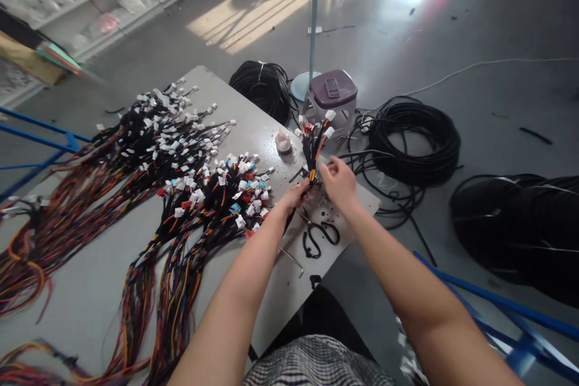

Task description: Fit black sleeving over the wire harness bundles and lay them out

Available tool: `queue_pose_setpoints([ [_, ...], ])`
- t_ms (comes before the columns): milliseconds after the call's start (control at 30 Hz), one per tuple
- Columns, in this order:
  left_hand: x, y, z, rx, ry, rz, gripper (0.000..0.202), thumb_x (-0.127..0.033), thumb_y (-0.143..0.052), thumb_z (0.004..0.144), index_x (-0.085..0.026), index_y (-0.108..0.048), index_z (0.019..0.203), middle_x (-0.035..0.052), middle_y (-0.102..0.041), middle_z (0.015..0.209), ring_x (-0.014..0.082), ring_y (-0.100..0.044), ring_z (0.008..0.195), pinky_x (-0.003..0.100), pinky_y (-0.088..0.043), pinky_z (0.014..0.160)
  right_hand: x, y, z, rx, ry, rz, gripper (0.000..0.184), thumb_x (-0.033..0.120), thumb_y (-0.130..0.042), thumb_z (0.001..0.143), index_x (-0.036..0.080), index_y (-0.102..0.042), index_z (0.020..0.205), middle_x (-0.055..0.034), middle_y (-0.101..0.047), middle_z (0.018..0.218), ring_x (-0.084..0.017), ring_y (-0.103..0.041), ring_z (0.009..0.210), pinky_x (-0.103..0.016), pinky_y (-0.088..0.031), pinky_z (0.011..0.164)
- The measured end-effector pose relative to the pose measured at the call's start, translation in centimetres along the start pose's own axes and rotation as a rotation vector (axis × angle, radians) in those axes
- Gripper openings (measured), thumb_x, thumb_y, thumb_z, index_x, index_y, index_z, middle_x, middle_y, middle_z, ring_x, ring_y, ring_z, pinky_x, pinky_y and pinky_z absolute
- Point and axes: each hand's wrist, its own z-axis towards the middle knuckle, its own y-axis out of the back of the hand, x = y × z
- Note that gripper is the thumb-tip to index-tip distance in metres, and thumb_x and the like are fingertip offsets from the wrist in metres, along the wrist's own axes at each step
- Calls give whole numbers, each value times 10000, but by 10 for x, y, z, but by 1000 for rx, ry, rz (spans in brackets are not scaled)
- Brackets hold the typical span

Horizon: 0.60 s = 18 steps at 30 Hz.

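Grey workbench (280, 289) under you, piled with wire harnesses (190, 193). Your left hand (296, 196) is closed around a small harness bundle (312, 154) standing upright, and your right hand (337, 184) sits half open just beside it, near some scissors (320, 238).

- grey work table (85, 307)
- wire harnesses (158, 151) with white connectors, fanned across it
- black-handled scissors (320, 238)
- small capped container (283, 143)
- thin bent metal rod (289, 260)
- grey floor (474, 120)
- coiled black cable (414, 139)
- purple-lidded plastic stool (330, 96)
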Motion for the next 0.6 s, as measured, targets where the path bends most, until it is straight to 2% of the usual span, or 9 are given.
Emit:
queue_pose_setpoints([
  [67,0,-2,-1,-31,11,16,650,-818,-572,671,-172,-555,743,-54,-399,494,41,-242,383,250,-102,425,25,-21,51,128,-228,236,293,372,-729,701,144,-611,841,-49,-633,761,-191,-590,765,-289,-481,685],
  [133,-1,-2,-2,-44,-22,35,627,-801,-583,682,-176,-550,729,-57,-390,492,44,-247,389,257,-103,428,43,-39,75,278,-406,453,272,309,-760,661,151,-550,731,-11,-576,640,-142,-545,611,-248,-453,555],
  [167,-2,-2,-2,-39,-37,36,624,-794,-590,682,-174,-558,736,-60,-383,491,44,-246,391,258,-104,429,49,-44,78,302,-415,524,297,292,-779,639,159,-522,705,13,-541,596,-120,-505,546,-233,-422,500],
  [200,-2,-2,-3,-20,-45,29,623,-786,-602,679,-168,-571,754,-63,-379,493,43,-245,392,257,-105,429,52,-46,76,285,-371,566,336,286,-803,607,169,-499,691,36,-506,563,-101,-463,500,-223,-386,460],
  [267,-2,-1,-4,40,-44,-18,625,-761,-649,658,-154,-593,796,-68,-376,503,40,-241,397,252,-103,430,51,-45,64,162,-191,612,404,328,-826,573,191,-461,680,69,-440,531,-75,-386,450,-213,-319,415],
  [333,2,3,-6,97,-18,-97,618,-718,-705,632,-143,-607,836,-73,-367,513,37,-234,404,246,-91,434,42,-42,50,65,-67,697,440,446,-778,620,213,-408,665,81,-377,514,-65,-324,422,-216,-275,392],
  [433,13,11,-12,59,59,-144,548,-650,-711,670,-135,-614,830,-90,-276,483,42,-183,402,248,-80,442,23,-45,41,101,-67,809,491,583,-639,704,233,-306,613,86,-279,474,-71,-275,390,-233,-266,388],
  [533,23,18,-19,-51,83,-88,471,-607,-660,749,-140,-599,738,-90,-224,455,52,-178,405,249,-110,444,2,-44,42,130,-108,644,475,615,-568,743,229,-346,576,46,-367,487,-109,-407,458,-261,-388,498],
  [600,24,21,-20,-42,53,-44,470,-607,-665,747,-140,-613,753,-65,-322,467,64,-267,423,238,-162,447,-11,-33,39,91,-94,398,442,620,-575,750,206,-477,632,-7,-516,603,-157,-520,609,-300,-455,648],
])
